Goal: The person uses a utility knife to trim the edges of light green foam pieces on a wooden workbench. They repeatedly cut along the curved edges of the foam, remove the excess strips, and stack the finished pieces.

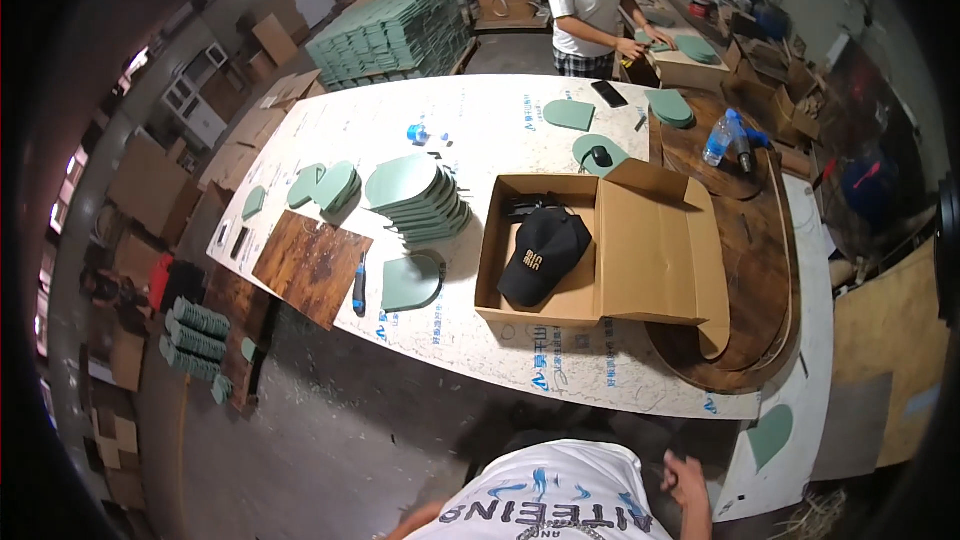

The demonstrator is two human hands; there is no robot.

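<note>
My right hand (686, 481) hangs beside my body near the table's front right edge, its fingers loosely bent and apart with nothing seen in them. Of my left arm (418, 517) only a piece shows at the lower edge; its hand is out of the picture. An open cardboard box (655, 270) lies on the white table (480, 370) in front of me, a black cap (545, 258) inside it. Nearest my right hand is a green arch-shaped panel (771, 435) at the table's right corner.
A stack of green panels (418, 198), a blue-handled knife (360, 285) and a brown board (312, 265) lie left of the box. A water bottle (718, 140) and drill (743, 152) stand on the brown oval tabletop (760, 240). Another person (587, 10) works beyond the table.
</note>
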